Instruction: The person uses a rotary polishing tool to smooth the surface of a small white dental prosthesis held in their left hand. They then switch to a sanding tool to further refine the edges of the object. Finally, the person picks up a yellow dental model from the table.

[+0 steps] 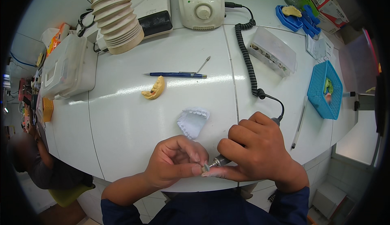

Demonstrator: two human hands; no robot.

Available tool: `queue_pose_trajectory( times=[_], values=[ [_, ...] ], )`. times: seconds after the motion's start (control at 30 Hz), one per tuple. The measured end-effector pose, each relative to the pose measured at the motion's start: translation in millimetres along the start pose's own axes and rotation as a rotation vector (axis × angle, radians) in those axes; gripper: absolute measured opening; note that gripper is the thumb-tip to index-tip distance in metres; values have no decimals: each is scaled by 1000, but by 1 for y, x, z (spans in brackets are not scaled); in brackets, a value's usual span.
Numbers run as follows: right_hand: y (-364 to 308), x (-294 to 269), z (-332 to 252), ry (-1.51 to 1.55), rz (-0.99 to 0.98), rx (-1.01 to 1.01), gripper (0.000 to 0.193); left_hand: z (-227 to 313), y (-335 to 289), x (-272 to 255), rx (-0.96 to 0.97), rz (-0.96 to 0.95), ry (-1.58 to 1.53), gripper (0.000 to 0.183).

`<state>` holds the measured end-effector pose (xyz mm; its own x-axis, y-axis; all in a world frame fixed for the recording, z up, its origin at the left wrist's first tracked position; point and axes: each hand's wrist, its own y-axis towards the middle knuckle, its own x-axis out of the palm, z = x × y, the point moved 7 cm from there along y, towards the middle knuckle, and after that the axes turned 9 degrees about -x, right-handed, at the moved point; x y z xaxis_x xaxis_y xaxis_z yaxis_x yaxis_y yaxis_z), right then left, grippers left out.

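My right hand (260, 150) is wrapped round a rotary handpiece (220, 160), its metal nose pointing left. At its tip a small greyish grinding wheel (207, 167) meets the fingertips of my left hand (172, 162). Those fingers are pinched on a tiny piece, mostly hidden, whose kind I cannot make out. My right thumb reaches under the wheel, its tip dusted white. Just beyond both hands lies a white dental cast (193, 122). Farther back are a yellow partial dental cast (154, 89), a blue mechanical pencil (178, 75) and a slim metal bur (204, 64).
A black coiled cord (246, 54) links the handpiece to a cream control box (202, 5). A ribbed suction hose (115, 17) hangs at back left, near a plastic case (69, 68). Rightward are a clear box (273, 51), a blue basket (325, 90) and a pen (299, 122). Someone sits far left.
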<state>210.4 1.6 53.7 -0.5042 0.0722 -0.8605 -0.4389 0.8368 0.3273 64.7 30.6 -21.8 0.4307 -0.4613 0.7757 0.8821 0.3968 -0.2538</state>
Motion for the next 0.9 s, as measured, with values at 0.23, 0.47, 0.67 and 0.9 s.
queue_pose_trajectory(
  times=[0.23,0.47,0.67,0.9],
  values=[
    [1,-1,-1,-12,-1,1,44,1,-1,-2,24,15,40,23],
    [1,0,0,-14,26,2,46,3,-1,0,29,21,37,23],
    [1,1,0,-10,10,11,45,3,-2,-2,6,38,49,22],
    [0,1,-1,0,-7,-1,43,3,-2,-1,0,38,53,21]
  ],
)
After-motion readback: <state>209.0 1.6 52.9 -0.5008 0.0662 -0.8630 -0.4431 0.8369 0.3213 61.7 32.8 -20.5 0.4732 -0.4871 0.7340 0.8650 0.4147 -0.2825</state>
